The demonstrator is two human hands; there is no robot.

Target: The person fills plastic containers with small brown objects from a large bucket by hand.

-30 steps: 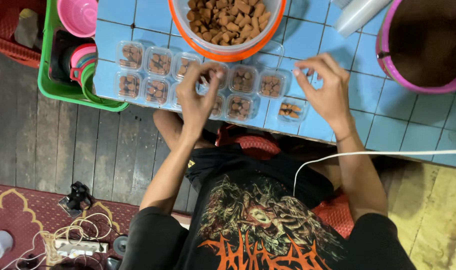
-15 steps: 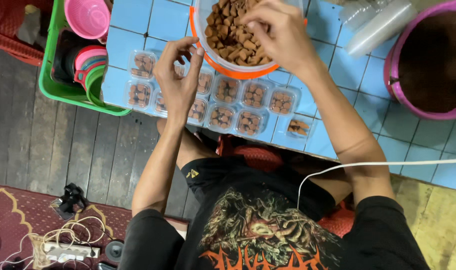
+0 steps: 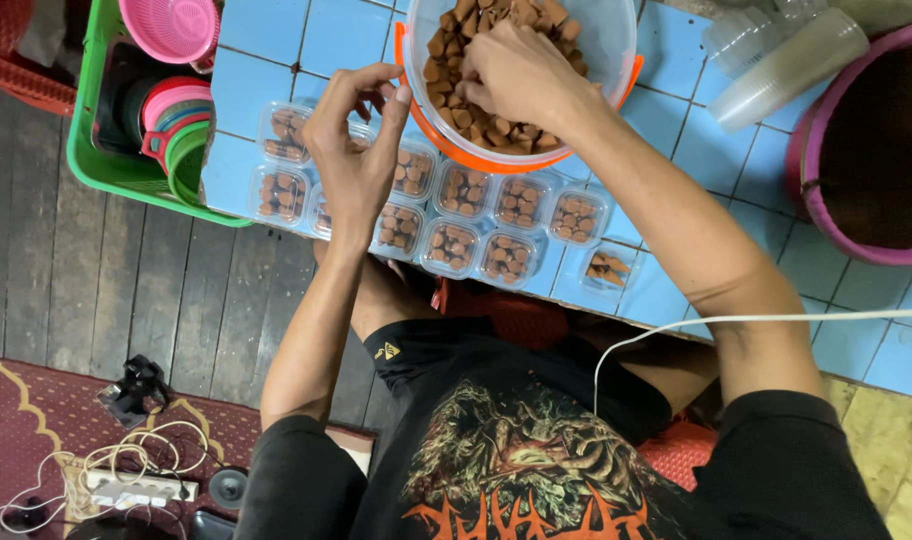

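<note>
Right hand [image 3: 516, 75], fingers curled, digs into brown pieces [image 3: 496, 125] in the bowl [image 3: 616, 60]; whether its grip holds any is unclear. Left hand [image 3: 351, 160] hovers half-open, empty, over small filled containers [image 3: 456, 215].

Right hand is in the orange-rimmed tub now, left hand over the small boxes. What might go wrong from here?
1. The small clear boxes sit tightly packed right under the tub; brown pieces carried out by the right hand may drop between them.
2. The front row of boxes lies near the edge of the blue tiled table; the left hand above them might nudge one off.
</note>
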